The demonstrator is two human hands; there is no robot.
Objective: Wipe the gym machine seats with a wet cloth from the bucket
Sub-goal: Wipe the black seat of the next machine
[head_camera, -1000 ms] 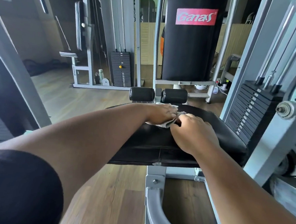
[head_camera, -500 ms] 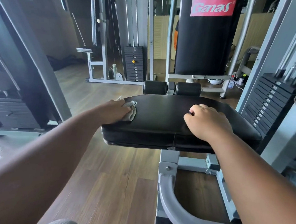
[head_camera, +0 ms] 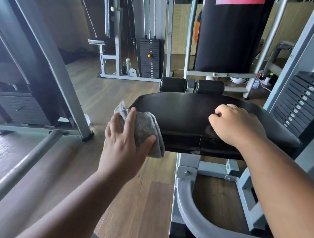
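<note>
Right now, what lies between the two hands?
Head view: only bare black seat pad between the grey cloth in the left hand and the right hand.

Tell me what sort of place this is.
Most likely a gym: a padded black machine seat, pin-loaded weight stacks on cable machines, and a hanging punching bag over a wood floor.

The seat (head_camera: 186, 111) is black padded vinyl, smooth and glossy enough to catch the light, with a stitched seam down its front edge. The cloth (head_camera: 146, 129) is grey towelling, rough and matt. The frame (head_camera: 188, 168) under the seat is grey painted metal with a dull sheen, and the floor (head_camera: 143, 200) is brown wood-grain planking, nearly matt.
</note>
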